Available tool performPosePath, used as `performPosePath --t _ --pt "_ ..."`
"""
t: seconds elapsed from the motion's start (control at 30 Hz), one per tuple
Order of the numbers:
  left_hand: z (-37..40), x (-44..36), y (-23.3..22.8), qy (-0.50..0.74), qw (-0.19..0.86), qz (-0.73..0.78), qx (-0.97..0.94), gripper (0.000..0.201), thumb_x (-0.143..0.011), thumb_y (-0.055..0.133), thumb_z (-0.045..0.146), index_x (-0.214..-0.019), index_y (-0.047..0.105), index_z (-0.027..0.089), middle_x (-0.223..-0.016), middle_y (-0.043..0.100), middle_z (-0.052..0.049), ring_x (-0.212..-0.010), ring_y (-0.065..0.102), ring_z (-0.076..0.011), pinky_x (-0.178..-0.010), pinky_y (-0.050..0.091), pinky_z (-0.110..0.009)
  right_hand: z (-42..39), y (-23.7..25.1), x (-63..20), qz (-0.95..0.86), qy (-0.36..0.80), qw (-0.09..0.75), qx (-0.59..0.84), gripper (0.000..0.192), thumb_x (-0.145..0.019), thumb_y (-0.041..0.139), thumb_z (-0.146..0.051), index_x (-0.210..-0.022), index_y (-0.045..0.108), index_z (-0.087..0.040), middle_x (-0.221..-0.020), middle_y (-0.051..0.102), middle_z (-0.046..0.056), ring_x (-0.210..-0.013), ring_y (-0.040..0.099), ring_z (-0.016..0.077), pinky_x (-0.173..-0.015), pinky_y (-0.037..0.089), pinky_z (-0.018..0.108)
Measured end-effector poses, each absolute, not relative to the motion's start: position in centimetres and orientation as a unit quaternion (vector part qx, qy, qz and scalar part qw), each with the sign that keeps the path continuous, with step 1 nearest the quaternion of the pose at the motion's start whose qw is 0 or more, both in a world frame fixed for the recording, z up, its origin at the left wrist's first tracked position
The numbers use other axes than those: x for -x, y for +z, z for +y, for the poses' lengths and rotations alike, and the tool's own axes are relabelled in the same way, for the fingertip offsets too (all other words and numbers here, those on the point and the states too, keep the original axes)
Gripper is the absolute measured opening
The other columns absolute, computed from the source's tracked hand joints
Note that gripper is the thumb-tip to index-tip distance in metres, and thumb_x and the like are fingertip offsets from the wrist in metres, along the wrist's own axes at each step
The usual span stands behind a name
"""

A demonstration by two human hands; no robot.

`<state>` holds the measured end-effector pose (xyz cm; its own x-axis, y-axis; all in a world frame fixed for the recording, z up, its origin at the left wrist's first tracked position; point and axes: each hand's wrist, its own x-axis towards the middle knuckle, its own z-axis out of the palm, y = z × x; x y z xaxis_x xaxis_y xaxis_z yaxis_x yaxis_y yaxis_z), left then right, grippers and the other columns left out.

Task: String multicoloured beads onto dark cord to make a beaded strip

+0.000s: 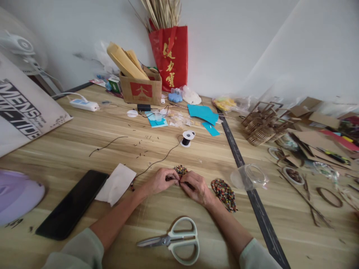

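Observation:
My left hand (163, 181) and my right hand (198, 187) meet over the table, their fingertips pinched together. Whatever lies between them is too small and covered to name. Just behind the fingertips is a small heap of multicoloured beads (180, 170), partly hidden by the hands. A larger bunch of similar beads (224, 195) lies beside my right wrist. From a white spool of black cord (186, 139), a strand runs left to a few dark beads (132, 185) near my left forearm. Scissors with pale handles (179, 239) rest in front of me, blades pointing left.
Left of my arm lie a white paper (117, 184) and a black phone (73, 203). A loose cord piece (108, 145) is farther back. A cardboard box (141, 91), red bag (174, 56) and blue papers (203, 114) stand behind. Right are a clear plastic container (241, 178) and small woven baskets (259, 127).

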<state>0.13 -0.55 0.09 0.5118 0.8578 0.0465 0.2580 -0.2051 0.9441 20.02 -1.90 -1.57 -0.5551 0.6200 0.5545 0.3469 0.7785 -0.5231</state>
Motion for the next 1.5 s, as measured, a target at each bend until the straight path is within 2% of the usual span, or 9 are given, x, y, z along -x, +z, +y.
performPosePath --t 0.4,1.13,1.5 --pt "-0.55 -0.09 0.13 0.294 0.493 0.392 -0.719 0.008 -0.075 0.061 0.010 -0.079 0.066 0.014 -0.076 0.071 -0.003 -0.071 0.065 -0.0133 -0.068 0.050 -0.022 -1.93 -1.58 -19.98 -0.861 0.181 0.384 0.281 0.006 -0.091 0.055 -0.018 -0.094 0.060 -0.019 -0.085 0.066 0.008 -0.079 0.062 0.0176 -0.071 0.052 0.029" --pt "-0.61 -0.11 -0.17 0.296 0.499 0.389 -0.715 0.006 -0.076 0.064 0.018 -0.079 0.067 0.013 -0.073 0.071 -0.002 -0.067 0.063 -0.0138 -0.066 0.050 -0.023 -1.91 -1.66 -19.98 -0.863 0.172 0.388 0.274 0.008 -0.092 0.055 -0.019 -0.098 0.060 -0.020 -0.089 0.065 0.009 -0.082 0.061 0.0186 -0.073 0.053 0.032" --pt "-0.50 -0.02 -0.26 0.278 0.435 0.409 -0.753 0.008 -0.077 0.062 0.017 -0.076 0.068 0.014 -0.074 0.069 -0.003 -0.068 0.061 -0.0141 -0.066 0.046 -0.023 -2.06 -1.26 -19.70 -0.862 0.182 0.384 0.278 0.007 -0.094 0.054 -0.022 -0.098 0.059 -0.019 -0.089 0.064 0.009 -0.083 0.059 0.0191 -0.072 0.052 0.032"
